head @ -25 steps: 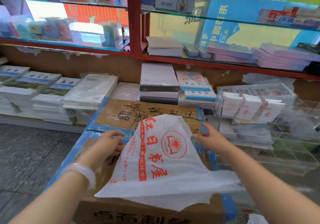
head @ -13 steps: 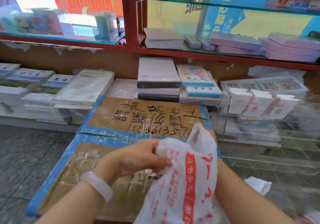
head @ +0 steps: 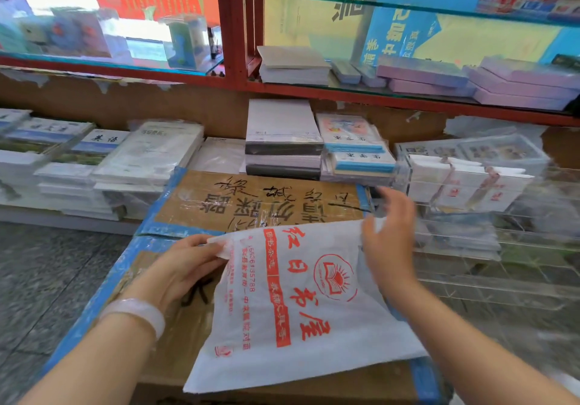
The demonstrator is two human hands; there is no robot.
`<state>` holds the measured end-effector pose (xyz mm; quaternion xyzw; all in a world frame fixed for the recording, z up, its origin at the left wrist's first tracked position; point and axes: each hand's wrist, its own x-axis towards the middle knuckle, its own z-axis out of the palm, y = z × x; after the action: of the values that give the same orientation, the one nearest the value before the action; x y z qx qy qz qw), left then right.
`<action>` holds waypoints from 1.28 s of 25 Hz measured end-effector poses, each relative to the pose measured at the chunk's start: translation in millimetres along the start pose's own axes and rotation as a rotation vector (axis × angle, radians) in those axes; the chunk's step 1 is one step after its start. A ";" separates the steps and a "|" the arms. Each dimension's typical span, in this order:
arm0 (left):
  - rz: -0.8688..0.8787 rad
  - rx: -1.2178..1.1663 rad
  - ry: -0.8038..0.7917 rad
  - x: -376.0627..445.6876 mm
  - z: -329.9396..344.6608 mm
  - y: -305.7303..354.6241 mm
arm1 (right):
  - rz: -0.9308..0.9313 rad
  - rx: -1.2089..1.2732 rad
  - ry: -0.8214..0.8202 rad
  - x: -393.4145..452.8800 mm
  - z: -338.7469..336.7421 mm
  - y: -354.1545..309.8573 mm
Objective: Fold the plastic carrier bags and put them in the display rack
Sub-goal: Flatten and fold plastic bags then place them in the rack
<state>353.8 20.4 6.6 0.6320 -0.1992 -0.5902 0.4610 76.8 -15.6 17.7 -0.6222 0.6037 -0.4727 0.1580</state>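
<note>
A white plastic carrier bag [head: 301, 316] with red print lies spread flat on a taped cardboard box [head: 251, 203]. My left hand [head: 185, 266] pinches the bag's upper left corner. My right hand [head: 389, 247] is at the bag's upper right corner, fingers mostly straight and blurred, thumb near the bag's edge. A clear acrylic display rack [head: 489, 247] stands to the right of the box, with folded white bags [head: 461, 181] in its top compartment.
Stacks of notebooks and paper [head: 282, 141] lie behind the box, more book piles [head: 103, 166] to the left. A red-framed glass shelf [head: 232, 28] rises behind. Grey stone floor [head: 47, 279] shows at the left.
The bag was bunched up between both hands half a second ago; now it is spread flat on the box, and my hands have moved apart to its upper corners.
</note>
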 end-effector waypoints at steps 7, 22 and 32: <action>0.003 -0.081 -0.001 3.4 4.0 3.5 | -0.918 -0.528 -0.655 -135.5 82.0 14.5; 0.826 1.191 0.128 -6.6 4.1 -16.7 | -0.591 -0.452 -1.188 -129.8 39.1 -44.4; 0.569 1.701 -0.049 -16.0 14.0 -41.7 | -0.297 -0.750 -0.901 -40.6 33.2 -2.6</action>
<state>325.1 48.9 -16.8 0.6737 -0.7282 -0.1198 -0.0389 111.4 9.2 -13.2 -0.8521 0.5096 0.0654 0.1001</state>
